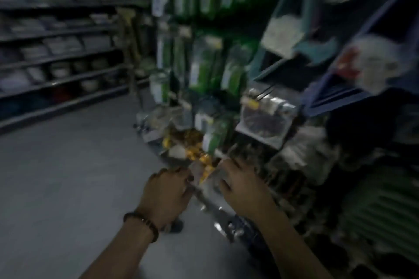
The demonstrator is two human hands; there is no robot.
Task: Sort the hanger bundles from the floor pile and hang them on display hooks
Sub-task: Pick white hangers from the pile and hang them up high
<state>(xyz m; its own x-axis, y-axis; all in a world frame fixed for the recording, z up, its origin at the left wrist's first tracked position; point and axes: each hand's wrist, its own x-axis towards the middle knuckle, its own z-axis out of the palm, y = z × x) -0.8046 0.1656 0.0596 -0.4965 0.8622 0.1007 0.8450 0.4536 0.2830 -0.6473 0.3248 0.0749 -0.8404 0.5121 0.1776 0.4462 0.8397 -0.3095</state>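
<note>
I watch the left hand (pixel 167 190) and right hand (pixel 243 188) both gripping a clear packet (pixel 209 180). The blur hides the fingers. The slick plastic may slip, or snag the crowded green hanging packs (pixel 204 75).

Motion blur smears the whole view for us. The left grip (pixel 167 192) and right grip (pixel 244 190) meet at a clear packet (pixel 209 184), but we cannot tell whether they pinch it or merely touch it. The yellow bits inside are too smeared to name. Both forearms (pixel 127 253) run off the bottom edge. The right grip covers the packet's right side. The green packs (pixel 204 70) hanging behind carry print we cannot read. On the dark shelves (pixel 56 36) at left, the pale goods are only blobs. The green ribbed stack (pixel 381 206) is cut off by the right edge.
</note>
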